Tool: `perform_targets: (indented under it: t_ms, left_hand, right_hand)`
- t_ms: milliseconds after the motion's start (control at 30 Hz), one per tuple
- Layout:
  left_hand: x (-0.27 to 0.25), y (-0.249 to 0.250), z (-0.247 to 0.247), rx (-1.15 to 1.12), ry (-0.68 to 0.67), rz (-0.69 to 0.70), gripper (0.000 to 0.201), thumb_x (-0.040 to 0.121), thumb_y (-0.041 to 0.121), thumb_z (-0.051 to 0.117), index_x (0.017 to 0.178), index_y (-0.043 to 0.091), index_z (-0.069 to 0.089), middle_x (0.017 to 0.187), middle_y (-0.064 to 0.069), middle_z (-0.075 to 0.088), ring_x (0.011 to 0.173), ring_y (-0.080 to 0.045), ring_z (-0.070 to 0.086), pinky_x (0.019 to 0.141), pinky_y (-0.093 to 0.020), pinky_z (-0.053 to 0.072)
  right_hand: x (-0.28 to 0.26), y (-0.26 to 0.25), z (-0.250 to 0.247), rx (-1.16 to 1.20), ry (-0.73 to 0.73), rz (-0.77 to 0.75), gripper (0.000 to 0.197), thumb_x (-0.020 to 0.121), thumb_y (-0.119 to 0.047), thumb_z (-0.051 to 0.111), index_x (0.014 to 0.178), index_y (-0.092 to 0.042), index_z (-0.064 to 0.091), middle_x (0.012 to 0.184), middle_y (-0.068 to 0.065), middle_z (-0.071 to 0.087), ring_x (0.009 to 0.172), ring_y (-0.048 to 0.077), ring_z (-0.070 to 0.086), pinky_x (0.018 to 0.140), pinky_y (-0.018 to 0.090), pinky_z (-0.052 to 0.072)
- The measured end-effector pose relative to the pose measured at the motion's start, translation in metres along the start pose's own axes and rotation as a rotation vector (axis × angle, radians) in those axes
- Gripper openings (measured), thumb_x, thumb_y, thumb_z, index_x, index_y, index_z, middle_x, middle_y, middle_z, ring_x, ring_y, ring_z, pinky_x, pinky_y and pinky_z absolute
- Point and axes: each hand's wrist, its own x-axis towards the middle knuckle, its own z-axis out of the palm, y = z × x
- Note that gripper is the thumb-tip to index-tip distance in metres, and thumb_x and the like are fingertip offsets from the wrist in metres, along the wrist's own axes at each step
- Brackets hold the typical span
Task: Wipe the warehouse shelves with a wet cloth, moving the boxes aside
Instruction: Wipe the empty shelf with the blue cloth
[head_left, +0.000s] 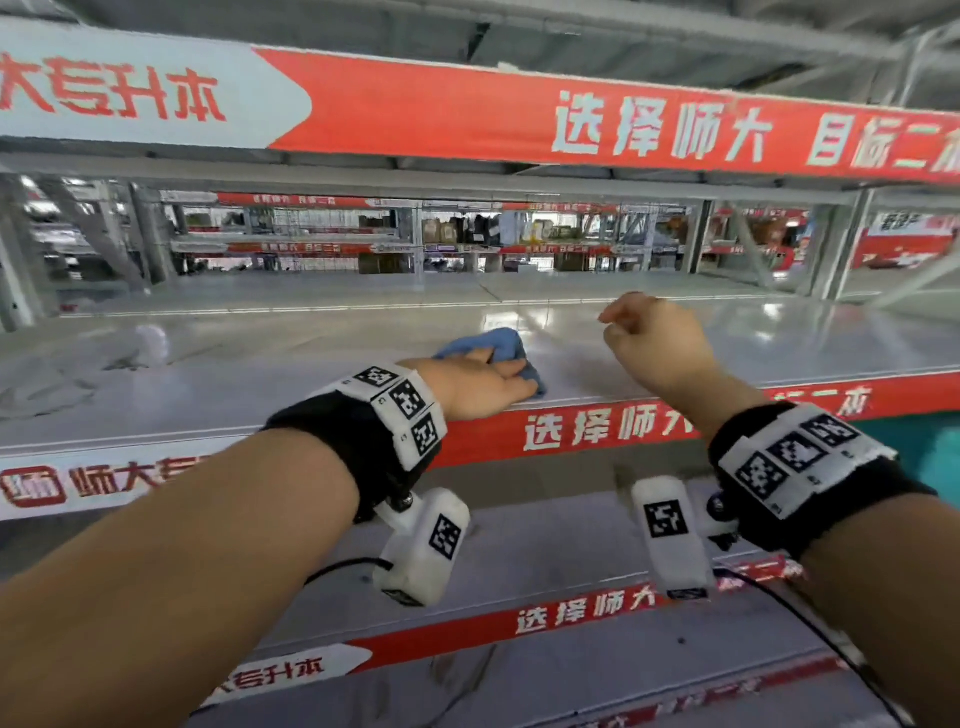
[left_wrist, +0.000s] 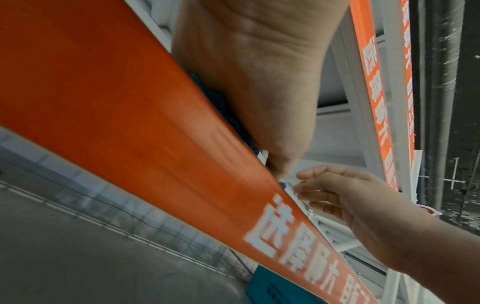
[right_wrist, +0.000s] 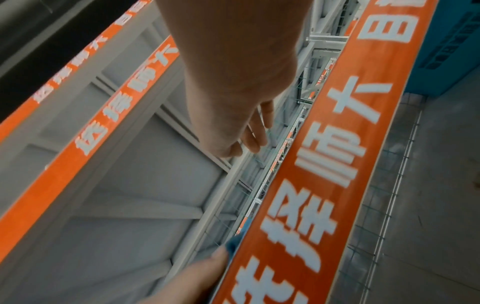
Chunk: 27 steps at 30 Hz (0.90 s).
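Note:
A crumpled blue cloth (head_left: 501, 344) lies on the grey metal shelf (head_left: 311, 384) near its front edge. My left hand (head_left: 483, 382) rests flat on top of it, fingers stretched out over the cloth. In the left wrist view the cloth (left_wrist: 221, 102) shows as a dark teal strip between my palm and the orange shelf banner. My right hand (head_left: 647, 338) hovers just right of the cloth above the shelf, fingers loosely curled, holding nothing. The right wrist view shows the right hand (right_wrist: 246, 123) bare, with the cloth (right_wrist: 233, 244) lower down. No boxes stand on this stretch of shelf.
A crumpled white plastic sheet (head_left: 78, 364) lies on the shelf at far left. A red banner (head_left: 597, 431) runs along the shelf's front edge. The upper shelf beam (head_left: 519, 119) hangs low overhead. A lower shelf (head_left: 571, 545) and a teal box (head_left: 924, 447) sit below.

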Motion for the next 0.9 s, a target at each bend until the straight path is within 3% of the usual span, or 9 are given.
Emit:
perform_targets:
  t_ms: [100,167,233,333,433,500,700,800,900]
  left_hand:
    - [0.022,0.032,0.007,-0.007,0.011,0.035,0.052,0.1,0.047,0.016,0.149,0.031,0.008,0.158,-0.001,0.001,0.143,-0.023,0.011,0.112,-0.034,0.013]
    - [0.035,0.052,0.011,-0.03,0.039,0.073,0.051,0.101,0.044,0.016,0.149,0.028,0.012,0.157,-0.001,0.008,0.136,-0.02,0.022,0.105,-0.025,0.021]
    - [0.044,0.069,0.014,-0.007,0.068,0.082,0.05,0.101,0.043,0.013,0.149,0.029,0.011,0.156,-0.002,0.011,0.132,-0.018,0.027,0.097,-0.021,0.024]
    - [0.051,0.08,0.02,0.082,0.145,0.05,0.052,0.099,0.049,0.011,0.149,0.033,0.011,0.157,-0.008,0.012,0.139,-0.025,0.024,0.107,-0.03,0.022]
    - [0.054,0.071,0.028,0.131,0.175,0.007,0.053,0.095,0.059,0.011,0.146,0.044,0.009,0.157,-0.006,0.009,0.14,-0.03,0.023,0.11,-0.039,0.022]
    - [0.049,0.061,0.035,0.127,0.212,-0.013,0.053,0.094,0.06,0.011,0.145,0.046,0.013,0.156,-0.005,0.016,0.138,-0.03,0.026,0.11,-0.042,0.024]
    - [0.0,0.006,0.038,0.113,0.379,-0.141,0.049,0.097,0.051,0.021,0.141,0.033,0.032,0.146,-0.01,0.033,0.13,-0.026,0.037,0.104,-0.033,0.03]
    - [-0.005,-0.006,0.04,0.112,0.432,-0.223,0.044,0.097,0.049,0.023,0.135,0.033,0.037,0.139,-0.012,0.039,0.122,-0.03,0.043,0.1,-0.037,0.035]
    - [0.005,0.002,0.041,0.167,0.434,-0.3,0.049,0.094,0.055,0.018,0.134,0.034,0.036,0.14,-0.012,0.037,0.124,-0.033,0.04,0.102,-0.046,0.037]
  right_hand:
    - [-0.009,0.03,-0.013,0.051,0.148,-0.048,0.027,0.092,-0.015,0.048,0.114,-0.012,0.063,0.11,0.008,0.064,0.093,0.024,0.059,0.082,0.033,0.047]
    - [-0.014,0.053,-0.017,-0.024,0.254,-0.071,0.031,0.093,-0.022,0.045,0.119,-0.013,0.06,0.123,0.01,0.06,0.109,0.03,0.056,0.096,0.042,0.042]
    - [-0.017,0.073,-0.013,-0.151,0.236,-0.04,0.04,0.097,-0.03,0.04,0.132,-0.016,0.051,0.137,0.011,0.051,0.125,0.031,0.047,0.108,0.044,0.028]
    - [-0.019,0.093,0.002,-0.329,0.025,0.081,0.052,0.101,-0.044,0.022,0.15,-0.026,0.024,0.158,0.006,0.021,0.146,0.025,0.014,0.117,0.046,-0.002]
    - [-0.016,0.096,0.011,-0.401,0.008,0.084,0.063,0.092,-0.047,0.007,0.15,-0.03,0.024,0.158,0.004,0.02,0.147,0.025,0.01,0.116,0.048,-0.008]
    - [-0.018,0.097,0.013,-0.397,0.023,0.064,0.07,0.084,-0.044,0.006,0.149,-0.028,0.028,0.157,0.005,0.024,0.147,0.026,0.013,0.116,0.048,-0.007]
    - [-0.022,0.1,0.011,-0.355,0.061,0.012,0.069,0.085,-0.042,0.009,0.145,-0.025,0.037,0.155,0.006,0.03,0.145,0.027,0.017,0.118,0.048,-0.004]
    - [-0.022,0.1,0.012,-0.333,0.068,-0.01,0.069,0.085,-0.042,0.01,0.144,-0.023,0.039,0.153,0.007,0.033,0.144,0.027,0.022,0.118,0.047,-0.001]
    - [-0.023,0.102,0.011,-0.303,0.081,-0.029,0.064,0.089,-0.044,0.012,0.144,-0.024,0.039,0.152,0.005,0.035,0.143,0.024,0.024,0.118,0.046,0.004]
